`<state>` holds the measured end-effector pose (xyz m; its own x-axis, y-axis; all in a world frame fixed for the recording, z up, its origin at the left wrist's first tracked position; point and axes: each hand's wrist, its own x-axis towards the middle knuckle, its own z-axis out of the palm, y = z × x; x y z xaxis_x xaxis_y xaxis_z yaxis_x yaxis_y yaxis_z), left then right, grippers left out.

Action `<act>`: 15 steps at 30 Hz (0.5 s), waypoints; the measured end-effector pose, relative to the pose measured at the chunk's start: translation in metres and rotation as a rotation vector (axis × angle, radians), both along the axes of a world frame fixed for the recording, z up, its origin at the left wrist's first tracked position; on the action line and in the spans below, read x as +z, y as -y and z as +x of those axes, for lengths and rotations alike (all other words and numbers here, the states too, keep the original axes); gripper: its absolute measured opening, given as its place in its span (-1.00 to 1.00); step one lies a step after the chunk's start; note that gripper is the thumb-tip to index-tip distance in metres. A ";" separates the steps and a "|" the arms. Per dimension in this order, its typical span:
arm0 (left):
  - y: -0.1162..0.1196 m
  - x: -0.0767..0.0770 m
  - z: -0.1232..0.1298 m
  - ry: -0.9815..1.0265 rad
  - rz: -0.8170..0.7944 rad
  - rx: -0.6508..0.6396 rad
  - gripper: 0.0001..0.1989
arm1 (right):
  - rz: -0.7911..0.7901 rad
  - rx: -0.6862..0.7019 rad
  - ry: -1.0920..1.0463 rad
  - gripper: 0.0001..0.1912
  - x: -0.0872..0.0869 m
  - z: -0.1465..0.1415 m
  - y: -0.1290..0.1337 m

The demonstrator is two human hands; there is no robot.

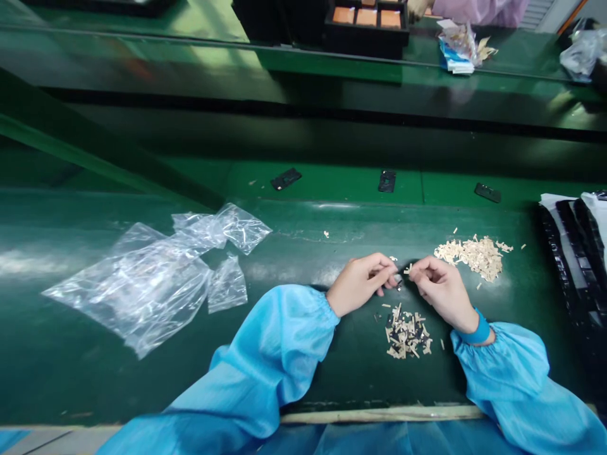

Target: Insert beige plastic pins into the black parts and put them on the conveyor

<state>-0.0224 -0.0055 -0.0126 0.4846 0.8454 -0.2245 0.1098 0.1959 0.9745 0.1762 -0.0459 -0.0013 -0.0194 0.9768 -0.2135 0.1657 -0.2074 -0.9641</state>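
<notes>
In R hand point(440, 289) – pc point(407, 271) part-hidden.

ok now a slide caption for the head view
Right hand pinching small pale pieces beside the left hand, a mixed pale-and-black pile nearby on the green worktop.

We look down on a long, dark green bench point(57, 373) with a worn, pale front edge point(379, 415). Behind it we see a brighter green strip point(332, 170) running crosswise, with a seam toward the right. Beyond that, a glossy raised shelf point(424, 47) spans the view above a long dark band. On our left, a green beam point(95, 151) slants across. Light leaves whitish glare on the bench and a yellowish patch on the shelf. We make out a pale slatted panel point(535, 14) at top right and, bottom left, what looks like light floor point(71, 440).
</notes>
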 end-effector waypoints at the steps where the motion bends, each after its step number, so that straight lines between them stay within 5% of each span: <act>1: 0.001 0.000 0.000 -0.027 0.035 0.000 -0.84 | 0.011 -0.015 -0.005 -0.80 0.000 -0.001 0.000; 8: 0.003 0.003 0.004 -0.048 0.082 0.034 -0.84 | 0.097 -0.054 0.044 -0.82 -0.003 -0.011 0.005; 15: 0.001 0.004 0.003 -0.060 0.032 0.032 -0.88 | 0.159 0.048 0.195 -0.86 0.001 -0.015 0.007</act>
<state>-0.0194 -0.0064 -0.0090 0.4439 0.8674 -0.2248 0.1626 0.1688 0.9722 0.1610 -0.0529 -0.0007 -0.0405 0.9973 -0.0613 0.3575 -0.0428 -0.9329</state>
